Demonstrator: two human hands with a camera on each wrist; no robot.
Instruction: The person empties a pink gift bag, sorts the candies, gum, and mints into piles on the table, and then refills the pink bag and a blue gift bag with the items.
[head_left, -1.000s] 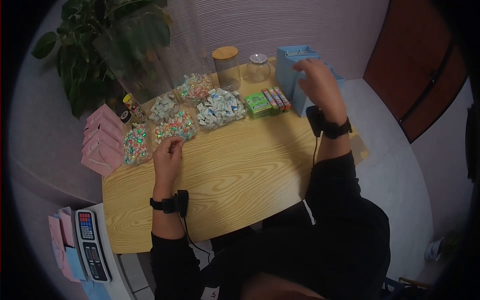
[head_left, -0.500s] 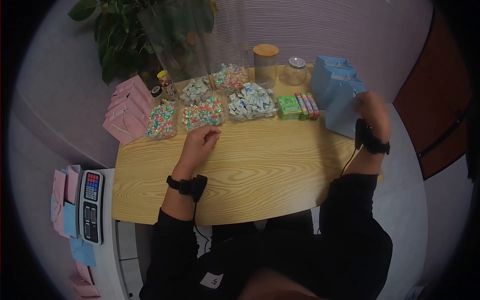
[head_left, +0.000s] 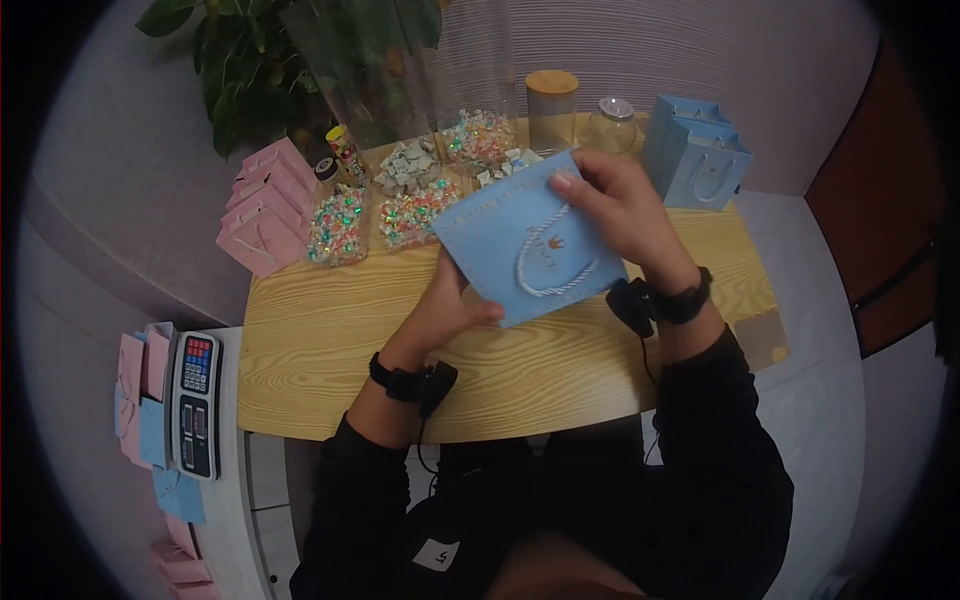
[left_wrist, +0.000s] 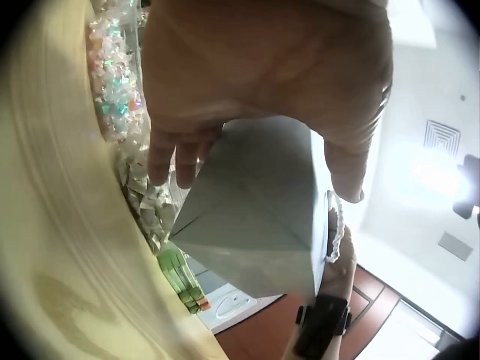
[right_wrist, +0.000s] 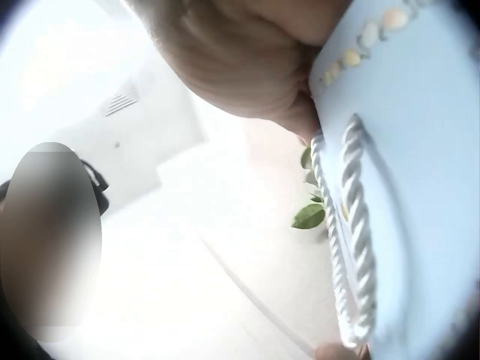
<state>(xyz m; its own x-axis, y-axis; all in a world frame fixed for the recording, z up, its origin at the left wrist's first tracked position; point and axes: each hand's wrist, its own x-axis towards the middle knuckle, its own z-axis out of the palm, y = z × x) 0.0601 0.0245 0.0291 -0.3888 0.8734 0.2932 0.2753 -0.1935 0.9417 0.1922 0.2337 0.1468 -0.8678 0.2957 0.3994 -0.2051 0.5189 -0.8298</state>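
A light blue paper bag [head_left: 500, 235] with a white rope handle and a small crown print is tilted above the table between both hands. My right hand [head_left: 630, 215] pinches its upper right corner, thumb on the printed face. At its lower left, my left hand [head_left: 440, 310] holds the bag, thumb on the front and fingers behind. In the left wrist view the bag's plain side [left_wrist: 255, 202] lies between the thumb and fingers of my left hand [left_wrist: 262, 67]. The right wrist view shows the twisted handle [right_wrist: 360, 232] near my right hand [right_wrist: 240, 67].
Tubs of wrapped candy [head_left: 338, 225] stand along the back, beside pink bags [head_left: 262, 235]. At the back right are blue bags [head_left: 705, 165], a glass jar [head_left: 612, 128] and a wooden-lidded jar [head_left: 552, 105]. A scale [head_left: 197, 400] is at the left.
My right hand has brought one blue bag from the right-side group to the middle. My left hand has moved right and now holds the bag too.
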